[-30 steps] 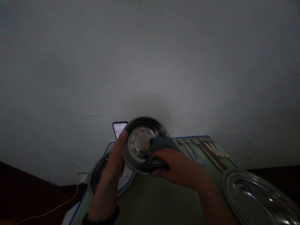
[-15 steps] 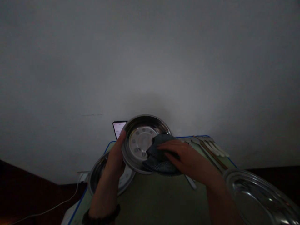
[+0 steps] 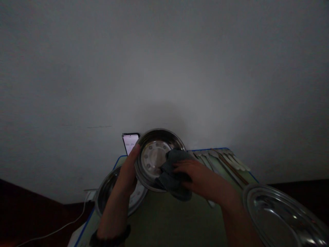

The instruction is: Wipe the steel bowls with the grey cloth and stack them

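A round stainless steel bowl (image 3: 155, 156) is tilted toward me above the table, its inside showing a ring of small round marks. My left hand (image 3: 130, 171) grips its left rim, thumb on the near side of the edge. Bunched under my right hand (image 3: 194, 175) is a dark grey-green cloth (image 3: 177, 164), pressed against the bowl's lower right inside and rim. The right fingers are curled over the cloth, and part of it hangs below the rim. Behind my left forearm a second steel bowl (image 3: 104, 192) rests on the table, partly hidden.
A lit phone (image 3: 130, 142) leans against the wall behind the bowl. Spoons and other utensils (image 3: 228, 163) lie at the table's back right. A large steel basin (image 3: 277, 216) sits at the right front. The green table (image 3: 174, 223) has a blue edge; a white cable (image 3: 69, 223) runs at left.
My right hand and the cloth have shifted slightly, and more cloth now hangs below the bowl's rim. The bowl has tipped a little, uncovering more of the phone.
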`<state>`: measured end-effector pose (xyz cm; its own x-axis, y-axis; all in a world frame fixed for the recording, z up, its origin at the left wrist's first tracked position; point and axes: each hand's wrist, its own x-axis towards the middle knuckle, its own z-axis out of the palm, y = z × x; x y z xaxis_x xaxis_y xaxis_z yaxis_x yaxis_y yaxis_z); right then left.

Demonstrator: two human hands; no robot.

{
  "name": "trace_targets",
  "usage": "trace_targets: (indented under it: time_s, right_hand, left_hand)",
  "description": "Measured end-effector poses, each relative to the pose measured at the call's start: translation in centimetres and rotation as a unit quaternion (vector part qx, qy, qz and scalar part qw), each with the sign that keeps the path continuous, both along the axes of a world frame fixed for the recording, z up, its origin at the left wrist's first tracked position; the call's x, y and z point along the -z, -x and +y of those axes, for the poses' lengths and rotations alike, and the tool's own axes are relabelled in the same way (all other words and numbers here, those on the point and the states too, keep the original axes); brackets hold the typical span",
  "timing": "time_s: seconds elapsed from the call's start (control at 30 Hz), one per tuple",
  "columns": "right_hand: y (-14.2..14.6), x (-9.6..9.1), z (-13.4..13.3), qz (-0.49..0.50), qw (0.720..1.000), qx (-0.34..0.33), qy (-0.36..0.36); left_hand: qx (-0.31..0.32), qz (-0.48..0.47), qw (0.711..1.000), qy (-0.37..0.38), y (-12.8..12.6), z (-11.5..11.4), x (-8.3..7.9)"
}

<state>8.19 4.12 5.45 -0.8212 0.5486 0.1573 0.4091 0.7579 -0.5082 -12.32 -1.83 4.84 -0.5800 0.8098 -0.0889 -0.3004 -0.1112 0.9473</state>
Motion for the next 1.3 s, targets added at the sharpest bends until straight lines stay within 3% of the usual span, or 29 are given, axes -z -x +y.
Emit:
trace_targets:
  time_s: [0.1, 0.2, 0.33, 0.43, 0.5, 0.63, 0.77, 0.87, 0.97, 1.03, 1.17, 1.3]
  right_hand:
    - [-0.7, -0.5, 0.4, -0.003, 0.999, 0.03, 0.032]
    - [-0.6, -0.6, 1.0, 0.024, 0.996, 0.081, 0.012]
    - [0.3, -0.6, 1.3, 0.173, 0.971, 0.162, 0.002]
    - [0.4, -1.0, 0.9, 0.264, 0.95, 0.166, -0.002]
    - [0.0, -1.4, 0.4, 0.251, 0.96, 0.121, -0.008]
    - [-0.9, -1.5, -0.7, 0.122, 0.992, 0.008, 0.005]
    - [-0.9, -1.6, -1.1, 0.047, 0.998, -0.023, 0.048]
    - [-0.6, -1.6, -0.5, 0.095, 0.994, 0.017, 0.049]
    - [-0.6, -0.9, 0.7, 0.156, 0.979, 0.127, -0.044]
    - [-0.7, 0.0, 1.4, 0.127, 0.971, 0.177, -0.101]
    - [-0.7, 1.4, 2.0, 0.055, 0.976, 0.182, -0.108]
    - [-0.6, 0.5, 2.1, 0.092, 0.98, 0.169, -0.055]
  left_hand:
    - [0.031, -0.006, 0.999, 0.024, -0.4, 0.1, -0.1]
    - [0.043, -0.017, 0.999, 0.023, -1.2, 0.4, -0.3]
    - [0.032, -0.047, 0.998, 0.023, -1.8, 0.7, -0.4]
    - [0.035, -0.064, 0.997, 0.022, -1.3, 1.0, 0.0]
    - [0.035, -0.065, 0.997, 0.014, -0.8, 1.2, 0.3]
    - [0.025, -0.058, 0.998, -0.007, -0.2, 1.4, 0.7]
    - [0.007, -0.032, 0.999, 0.004, -0.3, 1.3, 0.7]
    - [-0.005, -0.014, 1.0, 0.001, -0.6, 1.2, 0.4]
    - [-0.007, -0.022, 1.0, 0.01, -0.9, 0.9, 0.0]
    - [-0.008, -0.025, 0.999, 0.019, -1.0, 0.7, -0.2]
    - [0.016, 0.005, 1.0, 0.003, -1.0, 0.5, -0.1]
    - [0.021, 0.035, 0.999, 0.004, -0.5, 0.5, 0.5]
